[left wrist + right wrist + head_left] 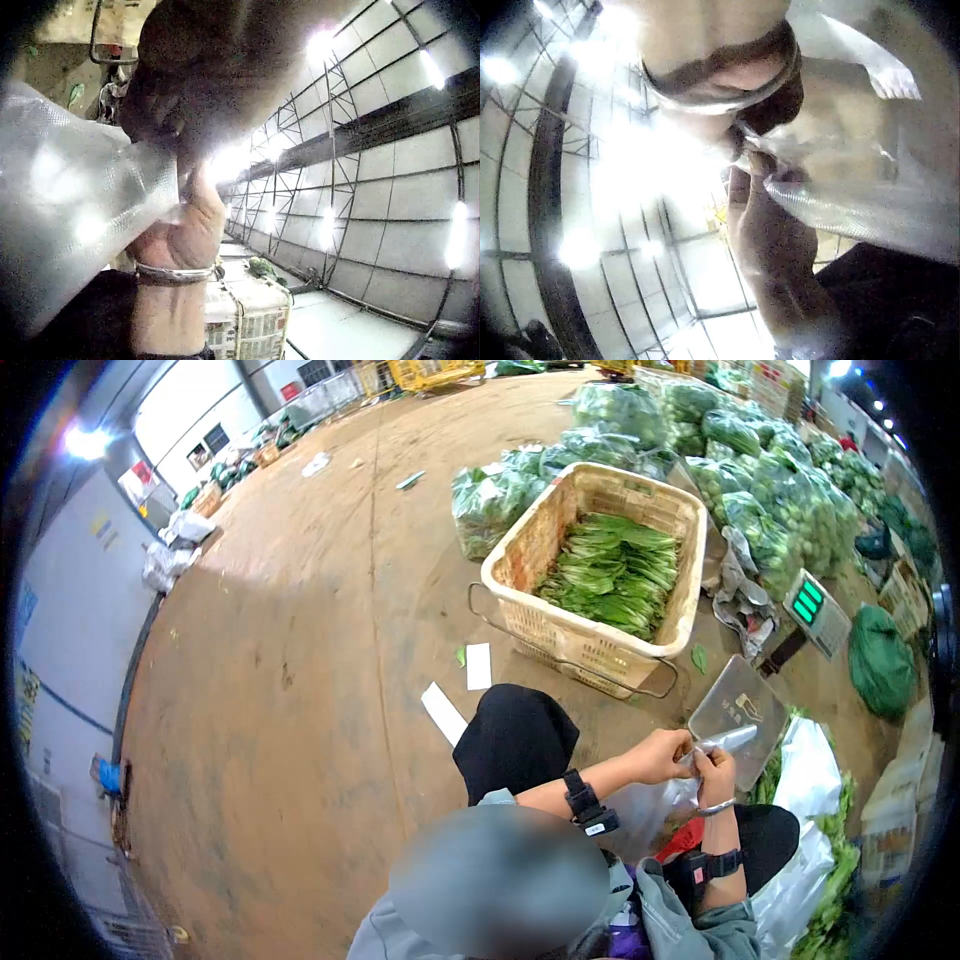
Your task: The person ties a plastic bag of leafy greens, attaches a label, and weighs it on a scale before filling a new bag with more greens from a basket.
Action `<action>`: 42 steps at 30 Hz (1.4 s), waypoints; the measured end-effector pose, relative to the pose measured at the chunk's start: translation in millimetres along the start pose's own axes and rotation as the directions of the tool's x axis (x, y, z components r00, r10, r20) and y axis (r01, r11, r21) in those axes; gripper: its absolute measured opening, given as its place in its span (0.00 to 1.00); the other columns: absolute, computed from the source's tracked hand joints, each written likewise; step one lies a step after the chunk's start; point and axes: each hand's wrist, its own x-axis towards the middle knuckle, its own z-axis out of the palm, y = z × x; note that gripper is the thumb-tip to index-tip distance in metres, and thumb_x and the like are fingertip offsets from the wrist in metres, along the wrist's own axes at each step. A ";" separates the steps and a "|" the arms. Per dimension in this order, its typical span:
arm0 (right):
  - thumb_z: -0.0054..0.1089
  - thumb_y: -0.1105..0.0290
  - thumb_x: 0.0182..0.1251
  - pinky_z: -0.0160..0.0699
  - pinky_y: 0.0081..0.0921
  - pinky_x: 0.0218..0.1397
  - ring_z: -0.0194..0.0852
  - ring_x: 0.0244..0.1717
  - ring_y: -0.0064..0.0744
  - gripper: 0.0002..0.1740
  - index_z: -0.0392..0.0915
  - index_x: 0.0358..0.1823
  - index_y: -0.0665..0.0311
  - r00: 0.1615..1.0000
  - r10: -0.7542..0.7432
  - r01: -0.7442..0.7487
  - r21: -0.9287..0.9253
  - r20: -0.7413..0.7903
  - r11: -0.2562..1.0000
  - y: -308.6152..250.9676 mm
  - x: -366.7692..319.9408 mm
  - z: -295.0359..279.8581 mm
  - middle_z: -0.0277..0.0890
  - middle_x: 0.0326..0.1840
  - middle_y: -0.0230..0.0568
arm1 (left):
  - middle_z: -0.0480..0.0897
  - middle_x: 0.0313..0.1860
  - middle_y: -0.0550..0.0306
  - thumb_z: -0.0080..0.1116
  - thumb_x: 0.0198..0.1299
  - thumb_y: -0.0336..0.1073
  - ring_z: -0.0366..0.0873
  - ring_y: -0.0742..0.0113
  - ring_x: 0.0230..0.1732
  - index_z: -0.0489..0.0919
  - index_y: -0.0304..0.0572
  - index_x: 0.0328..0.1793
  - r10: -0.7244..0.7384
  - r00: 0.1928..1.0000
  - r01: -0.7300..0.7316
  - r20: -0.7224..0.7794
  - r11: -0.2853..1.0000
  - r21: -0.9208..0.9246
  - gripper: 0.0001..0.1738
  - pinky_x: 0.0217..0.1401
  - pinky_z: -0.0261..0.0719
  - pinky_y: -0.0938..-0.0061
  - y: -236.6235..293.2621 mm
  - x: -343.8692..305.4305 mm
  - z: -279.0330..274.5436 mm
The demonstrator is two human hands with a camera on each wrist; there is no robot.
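1. The left hand [660, 757] and the right hand [716, 772] are meeting, their curled fingers pinching a clear, thin plastic bag [75, 187] with a finely dimpled surface; shadow and glare are hiding the exact fingertip contact in the wrist views.
2. One rolled end of the bag is poking out beyond the fingers, while its wide, wrinkled body is hanging on their near side, its lower part blurring over the lap.
3. A smooth silver metal bangle [716, 808] is circling the right wrist, just behind the fingers.
4. Just beyond the fingers, a flat grey scale plate [735, 705] is showing; its green-lit display [818, 615] is glowing, hard to read.
5. Right of the fingers, crumpled white plastic sheets [808, 770] are partly covering frilly leafy greens [840, 850].
6. Farther forward, a cream, slotted plastic crate [570, 645] is holding long green leaves [620, 575].
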 end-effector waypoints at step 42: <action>0.56 0.70 0.56 0.60 0.17 0.21 0.61 0.18 0.16 0.08 0.71 0.22 0.64 0.989 0.128 -0.117 0.143 -0.071 0.983 -4.7 -36.1 -19.8 0.67 0.18 0.28 | 0.76 0.22 0.57 0.67 0.44 0.39 0.73 0.75 0.23 0.73 0.33 0.30 -0.158 0.980 0.188 0.123 0.937 -0.294 0.18 0.24 0.70 0.80 12.2 13.5 30.8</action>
